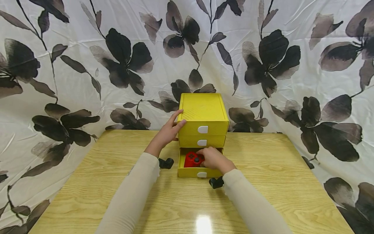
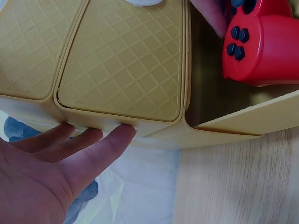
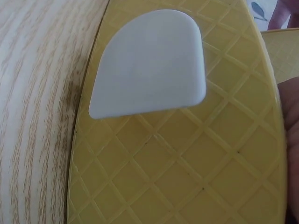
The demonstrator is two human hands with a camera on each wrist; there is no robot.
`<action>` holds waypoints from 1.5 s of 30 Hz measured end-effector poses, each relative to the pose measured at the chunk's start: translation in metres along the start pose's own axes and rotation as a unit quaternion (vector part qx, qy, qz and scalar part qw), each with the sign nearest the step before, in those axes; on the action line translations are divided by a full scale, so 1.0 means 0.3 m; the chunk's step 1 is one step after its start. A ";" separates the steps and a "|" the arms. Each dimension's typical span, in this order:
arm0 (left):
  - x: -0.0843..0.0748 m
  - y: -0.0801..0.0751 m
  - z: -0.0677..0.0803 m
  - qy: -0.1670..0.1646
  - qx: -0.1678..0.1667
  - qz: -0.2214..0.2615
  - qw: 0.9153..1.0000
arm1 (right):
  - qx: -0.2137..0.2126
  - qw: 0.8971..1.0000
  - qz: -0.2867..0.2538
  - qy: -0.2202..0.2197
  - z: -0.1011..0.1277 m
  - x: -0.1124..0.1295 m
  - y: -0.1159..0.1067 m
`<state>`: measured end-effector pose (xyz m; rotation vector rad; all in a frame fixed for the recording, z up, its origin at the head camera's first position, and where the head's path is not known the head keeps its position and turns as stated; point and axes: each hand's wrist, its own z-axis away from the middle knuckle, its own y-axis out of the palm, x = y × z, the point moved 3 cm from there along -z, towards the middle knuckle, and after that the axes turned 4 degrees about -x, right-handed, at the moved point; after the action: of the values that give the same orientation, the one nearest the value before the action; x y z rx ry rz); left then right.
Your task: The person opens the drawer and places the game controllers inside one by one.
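No writing shows on yellow drawer unit (image 1: 203, 112), red controller (image 1: 193, 160).

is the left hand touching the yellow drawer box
Touching. The left wrist view shows the left hand with straight fingertips pressed against the edge of the yellow drawer box; the head view agrees.

A light wooden table (image 1: 263, 182) with a clear grain carries everything, its near edge glossy with a bright glare at about 6 o'clock. At the centre, toward 12 o'clock, a yellow three-drawer cabinet (image 1: 203, 112) stands directly on the wood, its back close to the table's far edge. Its bottom drawer (image 1: 194, 172) is pulled out toward 6 o'clock over the tabletop. The drawer fronts carry white tab handles (image 3: 147, 77). The wood grain runs across the table from 9 to 3 o'clock.
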<state>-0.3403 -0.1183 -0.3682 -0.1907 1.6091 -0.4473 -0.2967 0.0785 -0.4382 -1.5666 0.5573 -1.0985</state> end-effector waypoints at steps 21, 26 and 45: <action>-0.004 0.003 0.005 0.000 0.001 0.004 1.000 | -0.028 0.999 -0.011 -0.014 0.058 0.023 -0.042; -0.002 0.000 0.005 0.000 0.000 0.001 1.000 | -0.046 0.998 -0.023 -0.026 0.084 0.033 -0.057; -0.007 0.003 0.001 0.002 -0.003 -0.004 1.000 | -0.187 0.979 -0.065 -0.043 0.171 0.088 -0.074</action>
<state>-0.3398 -0.1167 -0.3667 -0.2008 1.6144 -0.4485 -0.2443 0.0892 -0.4072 -1.9914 0.6364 -1.0577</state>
